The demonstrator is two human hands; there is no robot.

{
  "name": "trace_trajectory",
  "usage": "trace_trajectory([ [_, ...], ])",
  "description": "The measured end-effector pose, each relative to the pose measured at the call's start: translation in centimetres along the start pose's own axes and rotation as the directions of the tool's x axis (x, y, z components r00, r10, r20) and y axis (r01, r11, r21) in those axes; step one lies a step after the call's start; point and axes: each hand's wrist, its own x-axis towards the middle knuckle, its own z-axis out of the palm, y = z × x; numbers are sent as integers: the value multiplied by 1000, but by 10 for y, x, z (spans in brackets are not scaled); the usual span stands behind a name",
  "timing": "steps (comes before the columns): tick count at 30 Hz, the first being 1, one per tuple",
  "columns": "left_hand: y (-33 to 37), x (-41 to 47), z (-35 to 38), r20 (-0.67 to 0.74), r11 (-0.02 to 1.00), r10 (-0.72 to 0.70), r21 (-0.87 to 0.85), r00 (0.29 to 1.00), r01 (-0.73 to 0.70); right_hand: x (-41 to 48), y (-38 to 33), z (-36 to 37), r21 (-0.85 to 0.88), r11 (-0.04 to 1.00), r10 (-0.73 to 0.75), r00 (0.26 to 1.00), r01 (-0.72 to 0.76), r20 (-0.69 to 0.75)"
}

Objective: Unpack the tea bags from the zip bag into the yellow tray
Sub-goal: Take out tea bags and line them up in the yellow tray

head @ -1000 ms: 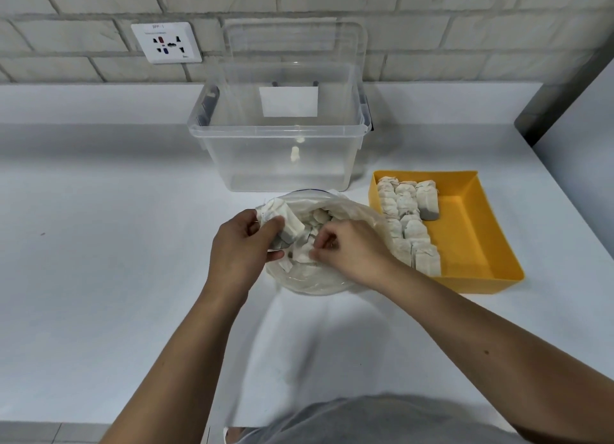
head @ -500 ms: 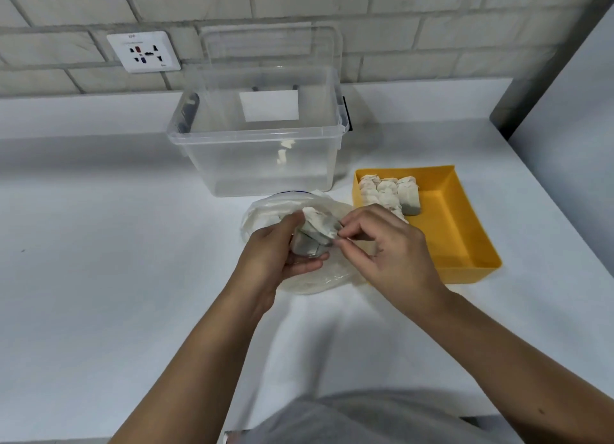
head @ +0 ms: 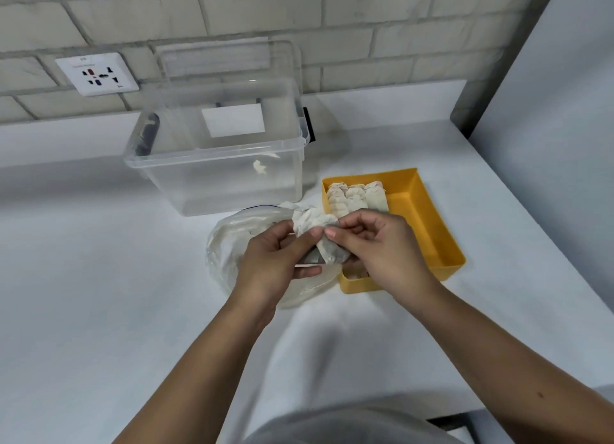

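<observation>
A clear zip bag (head: 226, 247) lies open on the white table, just left of the yellow tray (head: 428, 224). Rows of white tea bags (head: 355, 196) line the tray's left side. My left hand (head: 272, 260) and my right hand (head: 382, 247) meet above the zip bag's right edge, both pinching a small bunch of white tea bags (head: 319, 234) held between them. My right hand covers the tray's near left corner and part of its rows. What is left inside the zip bag is hidden by my left hand.
A clear plastic storage box (head: 216, 164) stands behind the zip bag, its lid leaning against the brick wall. A wall socket (head: 96, 74) sits at upper left. A grey panel (head: 548, 111) borders the table on the right.
My hands lifted a bunch of tea bags out of the zip bag and drew it to the right, toward the tray. The camera view shifted left and closer.
</observation>
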Motion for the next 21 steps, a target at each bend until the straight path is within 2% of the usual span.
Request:
trace_trajectory([
  [4, 2, 10, 10, 1, 999, -21, -31, 1000, 21, 2, 2, -11, 12, 998, -63, 994, 65, -92],
  [9, 5, 23, 24, 24, 998, -28, -50, 999, 29, 11, 1, -29, 19, 998, -53, 993, 55, -104],
  [13, 8, 31, 36, 40, 998, -22, -49, 999, 24, 17, -3, -41, 107, 994, -7, 994, 20, -113],
  [21, 11, 32, 40, 43, 987, -110, -114, 993, 114, 20, 2, -45, 44, 998, -39, 991, 45, -125],
])
